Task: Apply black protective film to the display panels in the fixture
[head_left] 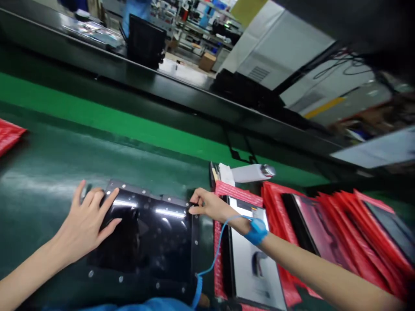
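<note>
A dark glossy panel [155, 242] with round light spots along its border lies flat on the green bench mat. My left hand [87, 220] rests on its upper left part, fingers spread. At the panel's upper right corner, my right hand [202, 203] has thumb and forefinger brought together at the edge; what lies between the fingertips is too small to make out. Around my right wrist is a blue strap [256, 231] with a coiled blue cord running down to the bench's front edge.
Right of the panel lies a silver-faced panel [256, 263] on red wrap, then several red bubble bags [353, 224] and more panels. A white bottle [251, 173] lies behind. Another red bag [9, 136] is far left. A dark ledge [181, 97] crosses behind the bench.
</note>
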A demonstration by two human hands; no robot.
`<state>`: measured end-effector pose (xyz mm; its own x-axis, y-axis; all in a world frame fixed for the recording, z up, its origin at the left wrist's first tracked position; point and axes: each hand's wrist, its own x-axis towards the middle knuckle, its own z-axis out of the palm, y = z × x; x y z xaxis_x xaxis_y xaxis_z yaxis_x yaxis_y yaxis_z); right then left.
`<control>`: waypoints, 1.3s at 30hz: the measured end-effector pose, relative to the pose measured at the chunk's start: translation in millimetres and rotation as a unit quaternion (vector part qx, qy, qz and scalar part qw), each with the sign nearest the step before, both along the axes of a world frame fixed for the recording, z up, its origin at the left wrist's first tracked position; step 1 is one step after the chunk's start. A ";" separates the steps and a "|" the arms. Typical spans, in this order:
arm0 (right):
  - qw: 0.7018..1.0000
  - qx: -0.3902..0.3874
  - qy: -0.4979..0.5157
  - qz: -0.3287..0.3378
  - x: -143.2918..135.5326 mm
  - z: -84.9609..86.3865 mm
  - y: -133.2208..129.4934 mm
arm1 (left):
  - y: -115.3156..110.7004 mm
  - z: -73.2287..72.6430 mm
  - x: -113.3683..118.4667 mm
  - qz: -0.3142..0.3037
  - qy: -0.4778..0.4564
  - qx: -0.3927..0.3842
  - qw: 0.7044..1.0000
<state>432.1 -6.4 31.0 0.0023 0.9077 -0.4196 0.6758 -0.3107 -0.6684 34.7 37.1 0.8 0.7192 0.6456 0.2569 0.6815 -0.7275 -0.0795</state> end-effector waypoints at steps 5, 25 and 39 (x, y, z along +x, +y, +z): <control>0.999 0.033 -0.025 -0.035 -1.2 -11.8 -9.5 | 3.4 -6.1 6.0 0.013 -0.004 0.000 1.000; 0.991 0.020 0.052 -0.120 -73.2 -4.5 -161.1 | -19.6 9.4 -67.3 -0.096 -0.041 -0.280 0.954; 0.983 0.089 -0.062 -0.148 -93.2 -21.9 -164.8 | -42.0 -5.9 -45.5 -0.043 -0.060 -0.214 0.974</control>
<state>338.9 -171.3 9.1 0.3182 0.9188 -0.2335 0.6537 -0.3910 -0.6479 -10.8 -5.0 -5.1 0.7573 0.6500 0.0625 0.6018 -0.7319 0.3195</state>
